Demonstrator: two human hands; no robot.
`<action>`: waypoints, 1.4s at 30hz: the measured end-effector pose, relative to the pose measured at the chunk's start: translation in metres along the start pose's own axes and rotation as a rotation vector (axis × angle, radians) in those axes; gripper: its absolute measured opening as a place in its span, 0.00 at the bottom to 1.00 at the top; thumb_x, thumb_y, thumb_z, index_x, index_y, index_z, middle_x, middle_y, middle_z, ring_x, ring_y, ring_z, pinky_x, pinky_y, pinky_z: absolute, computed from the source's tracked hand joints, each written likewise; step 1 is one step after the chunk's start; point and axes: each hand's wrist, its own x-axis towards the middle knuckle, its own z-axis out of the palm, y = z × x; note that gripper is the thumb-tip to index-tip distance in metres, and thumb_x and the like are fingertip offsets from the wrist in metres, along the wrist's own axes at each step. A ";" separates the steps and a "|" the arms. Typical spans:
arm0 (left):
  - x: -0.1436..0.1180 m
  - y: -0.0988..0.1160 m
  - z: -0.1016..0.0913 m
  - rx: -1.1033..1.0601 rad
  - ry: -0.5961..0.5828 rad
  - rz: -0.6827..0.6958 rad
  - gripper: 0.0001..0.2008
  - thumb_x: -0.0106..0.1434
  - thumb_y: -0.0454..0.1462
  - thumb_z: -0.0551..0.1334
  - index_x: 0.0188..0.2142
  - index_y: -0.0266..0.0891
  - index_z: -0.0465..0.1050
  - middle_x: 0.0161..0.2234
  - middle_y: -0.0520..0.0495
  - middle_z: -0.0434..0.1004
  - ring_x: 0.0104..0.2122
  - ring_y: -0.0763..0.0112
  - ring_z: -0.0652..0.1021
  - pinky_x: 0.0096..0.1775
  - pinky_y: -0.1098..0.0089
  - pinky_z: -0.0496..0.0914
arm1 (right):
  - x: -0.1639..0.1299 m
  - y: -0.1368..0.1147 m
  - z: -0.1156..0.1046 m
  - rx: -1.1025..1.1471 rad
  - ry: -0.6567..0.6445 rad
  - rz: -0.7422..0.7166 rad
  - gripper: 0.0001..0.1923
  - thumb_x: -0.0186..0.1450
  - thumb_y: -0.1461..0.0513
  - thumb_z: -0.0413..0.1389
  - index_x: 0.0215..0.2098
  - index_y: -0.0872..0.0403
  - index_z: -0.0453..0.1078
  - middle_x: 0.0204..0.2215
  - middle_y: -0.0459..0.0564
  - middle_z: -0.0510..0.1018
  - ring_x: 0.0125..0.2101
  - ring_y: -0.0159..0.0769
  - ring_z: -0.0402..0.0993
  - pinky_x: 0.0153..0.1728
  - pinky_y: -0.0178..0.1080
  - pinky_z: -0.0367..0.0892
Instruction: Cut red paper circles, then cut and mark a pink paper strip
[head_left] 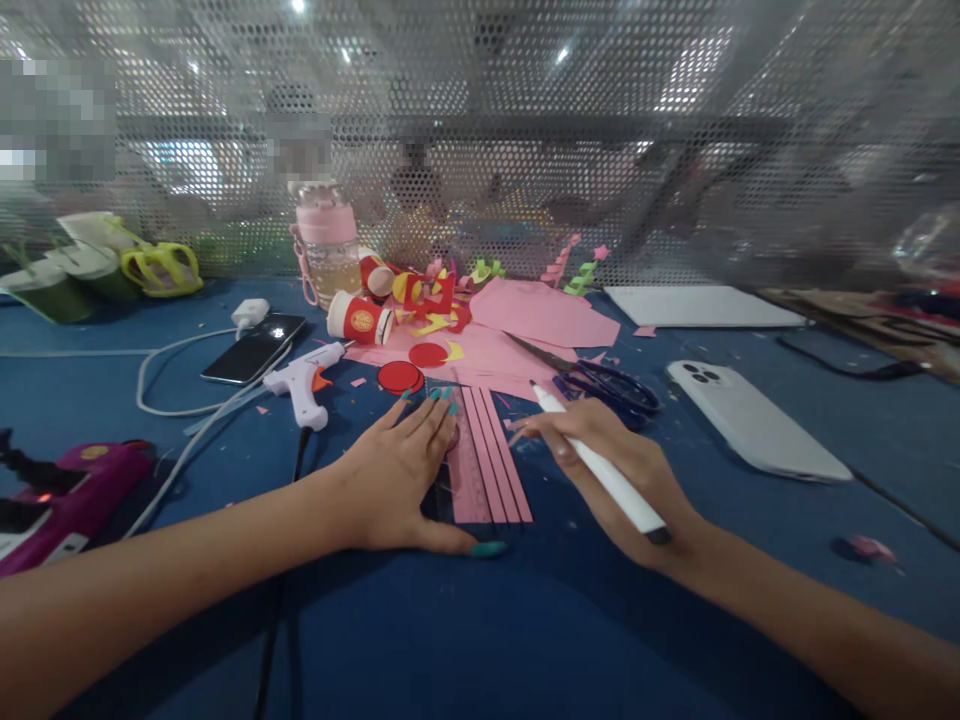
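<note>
My left hand (409, 470) lies flat with its fingers stretched out, pressing on a clear ruler (466, 460). Under the ruler is a pink paper piece (501, 470) marked with several dark lengthwise lines. To the right, my right hand (615, 470) grips a white marker (604, 470), its dark tip uncapped and pointing up and left, above the table beside the paper. Blue-handled scissors (611, 385) rest just beyond that hand, blades over pink paper sheets (540, 315). Red paper circles (400, 377) lie past my left fingertips.
A white glue gun (304, 382), a black phone (255, 348) and a charging cable lie left, near a purple power strip (82, 490). A white phone (754, 420) lies right. Behind stand a pink-lidded bottle (328, 245) and a tipped red paper cup (360, 318), before a perforated metal screen (480, 130).
</note>
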 end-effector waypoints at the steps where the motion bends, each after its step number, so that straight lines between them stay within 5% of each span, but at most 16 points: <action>1: 0.000 0.000 0.000 0.004 0.001 0.000 0.54 0.53 0.66 0.48 0.62 0.21 0.52 0.63 0.25 0.50 0.63 0.47 0.55 0.62 0.53 0.47 | 0.002 0.002 0.001 -0.030 -0.003 -0.035 0.10 0.69 0.59 0.46 0.36 0.48 0.69 0.31 0.51 0.79 0.34 0.40 0.74 0.36 0.43 0.70; 13: -0.002 0.001 -0.004 0.060 -0.031 -0.008 0.53 0.54 0.66 0.44 0.62 0.22 0.52 0.63 0.25 0.48 0.64 0.45 0.53 0.61 0.48 0.44 | 0.004 0.012 0.006 -0.052 -0.101 -0.081 0.10 0.69 0.64 0.46 0.34 0.51 0.68 0.30 0.49 0.79 0.33 0.38 0.73 0.37 0.40 0.69; 20: -0.003 0.000 -0.006 0.063 -0.062 -0.029 0.53 0.54 0.67 0.43 0.63 0.23 0.51 0.64 0.27 0.48 0.64 0.47 0.53 0.61 0.53 0.47 | 0.004 0.013 0.004 -0.026 -0.135 -0.052 0.10 0.69 0.64 0.45 0.34 0.50 0.67 0.32 0.49 0.79 0.35 0.39 0.73 0.38 0.42 0.68; 42: -0.006 -0.001 -0.004 0.079 -0.074 -0.029 0.54 0.54 0.67 0.42 0.63 0.23 0.50 0.64 0.25 0.48 0.64 0.46 0.52 0.60 0.53 0.50 | 0.004 0.013 0.004 -0.009 -0.137 -0.031 0.09 0.69 0.64 0.46 0.34 0.50 0.67 0.31 0.49 0.78 0.35 0.38 0.74 0.39 0.42 0.68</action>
